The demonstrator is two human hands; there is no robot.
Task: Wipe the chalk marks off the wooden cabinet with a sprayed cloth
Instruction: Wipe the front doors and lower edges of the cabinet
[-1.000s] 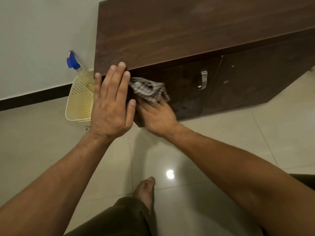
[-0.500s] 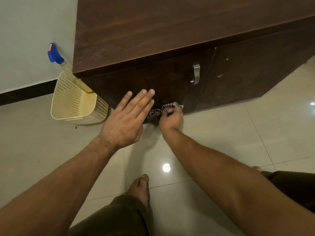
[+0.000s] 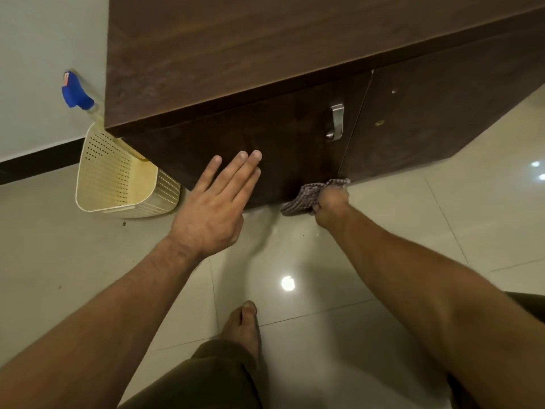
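Note:
The dark wooden cabinet (image 3: pixel 265 48) fills the top of the view, its door front facing me. My right hand (image 3: pixel 330 206) grips a checked grey cloth (image 3: pixel 306 196) pressed against the bottom edge of the left door, near the floor. My left hand (image 3: pixel 216 208) is held flat with straight fingers in front of the same door; whether the fingertips touch the wood I cannot tell. No chalk marks show on the dark wood from here.
A cream perforated basket (image 3: pixel 118 184) stands on the floor left of the cabinet, a spray bottle with a blue head (image 3: pixel 75 91) sticking out of it. A metal handle (image 3: pixel 336 122) sits on the door. Glossy floor tiles (image 3: pixel 413 225) lie below; my bare foot (image 3: pixel 243 329) is near.
My right hand has carried the cloth from the door's upper left down to its bottom edge, then right. My left hand came off the cabinet's top edge and dropped in front of the door.

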